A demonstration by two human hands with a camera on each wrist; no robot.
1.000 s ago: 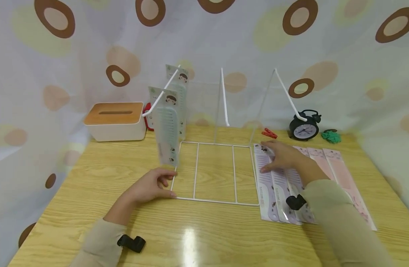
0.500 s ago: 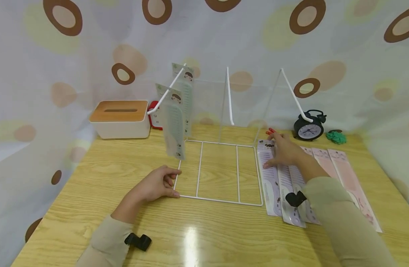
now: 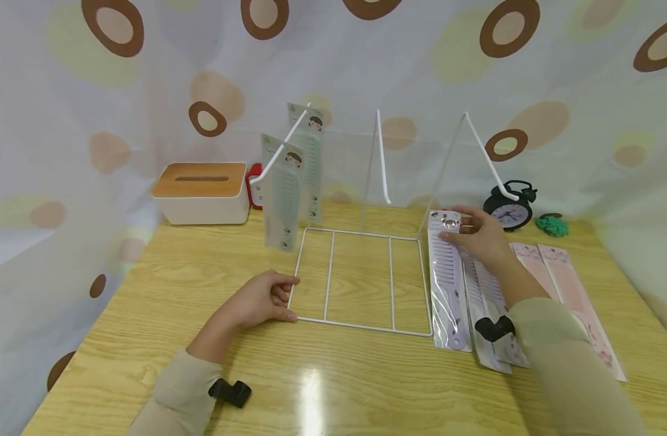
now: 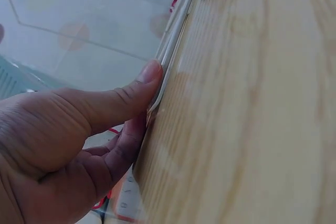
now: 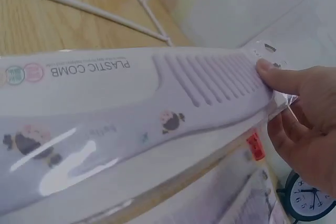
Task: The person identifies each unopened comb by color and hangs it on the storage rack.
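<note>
Hand (image 3: 479,237) pinches glossy comb packet (image 3: 448,284).

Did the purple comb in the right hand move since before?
Yes, up: in the head view, the top of the purple comb in the right hand now shows level with the black clock, no longer below.

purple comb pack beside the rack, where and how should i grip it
Probably the top end of the purple comb pack, coming from the right, thumb in front and fingers behind, as the right hand holds it. The pack is long and flat, so it suits a pinch, and the white wire rack crowds its left edge.
</note>
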